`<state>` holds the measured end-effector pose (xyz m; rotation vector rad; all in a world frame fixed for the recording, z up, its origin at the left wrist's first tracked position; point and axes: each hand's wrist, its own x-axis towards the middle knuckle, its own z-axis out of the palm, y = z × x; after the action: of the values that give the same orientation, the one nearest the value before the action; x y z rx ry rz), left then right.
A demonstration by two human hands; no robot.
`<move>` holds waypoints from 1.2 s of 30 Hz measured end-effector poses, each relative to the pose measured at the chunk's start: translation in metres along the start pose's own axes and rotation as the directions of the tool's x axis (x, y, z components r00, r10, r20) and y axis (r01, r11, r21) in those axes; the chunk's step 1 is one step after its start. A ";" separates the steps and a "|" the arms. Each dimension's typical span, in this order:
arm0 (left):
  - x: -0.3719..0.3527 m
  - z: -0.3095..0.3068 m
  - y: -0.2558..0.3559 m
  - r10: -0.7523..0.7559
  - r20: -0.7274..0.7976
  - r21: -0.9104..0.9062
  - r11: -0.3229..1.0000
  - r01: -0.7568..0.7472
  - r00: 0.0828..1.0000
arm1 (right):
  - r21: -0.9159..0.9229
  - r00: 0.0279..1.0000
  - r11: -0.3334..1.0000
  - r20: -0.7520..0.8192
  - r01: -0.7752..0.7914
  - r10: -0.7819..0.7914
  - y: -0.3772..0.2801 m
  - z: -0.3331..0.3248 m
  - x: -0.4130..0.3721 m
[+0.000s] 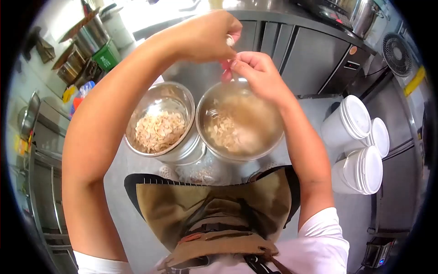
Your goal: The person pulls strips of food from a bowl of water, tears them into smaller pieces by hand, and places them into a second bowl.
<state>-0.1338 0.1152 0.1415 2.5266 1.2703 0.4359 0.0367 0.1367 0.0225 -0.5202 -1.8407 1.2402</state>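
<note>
My left hand (207,39) is raised above the far rim of the right bowl, its fingers closed around a small whitish piece of food (230,40). Its fingertips meet those of my right hand (260,75), which is closed in a pinch; what lies between those fingers is too small to make out. Below them stands a metal bowl (200,132) of cloudy brownish water with pale pieces (228,132) in it. To its left, another metal bowl (191,102) holds a heap of pale, thin, irregular pieces (159,130).
White lidded buckets (356,171) stand on the floor (315,118) at right. Steel cabinets (315,57) and a counter run along the back. A fan (397,54) is at upper right. Pots (91,36) and a green container (106,55) sit at upper left.
</note>
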 end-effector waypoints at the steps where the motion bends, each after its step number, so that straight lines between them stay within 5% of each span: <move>1: 0.003 -0.004 0.002 0.008 -0.006 0.000 1.000 -0.008 1.000 | 0.035 1.000 0.999 -0.016 0.002 -0.001 -0.006 -0.002 0.001; 11: 0.006 -0.016 -0.008 -0.100 -0.044 -0.322 0.943 0.081 0.994 | 0.075 0.981 0.986 -0.114 -0.151 0.158 0.008 0.000 -0.026; 18: 0.004 -0.025 -0.022 -0.118 -0.160 -0.271 0.960 0.071 0.980 | 0.109 0.963 0.970 -0.144 -0.215 0.230 0.019 0.006 -0.049; 24: 0.008 -0.020 -0.016 -0.115 -0.115 -0.317 0.946 0.073 0.987 | 0.126 0.988 0.988 -0.109 -0.094 0.108 0.029 0.004 -0.045; 30: 0.006 -0.020 0.011 -0.048 -0.058 -0.357 0.934 0.024 0.997 | 0.089 0.970 0.968 -0.047 -0.236 0.240 0.008 -0.004 -0.030; 36: 0.009 -0.015 0.005 -0.013 -0.078 -0.335 0.942 -0.014 0.997 | 0.153 0.975 0.985 -0.217 0.081 -0.046 0.007 0.008 -0.015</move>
<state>-0.1306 0.1215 0.1582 2.2418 1.1124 0.6948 0.0382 0.1250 0.0085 -0.4804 -1.5515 1.2280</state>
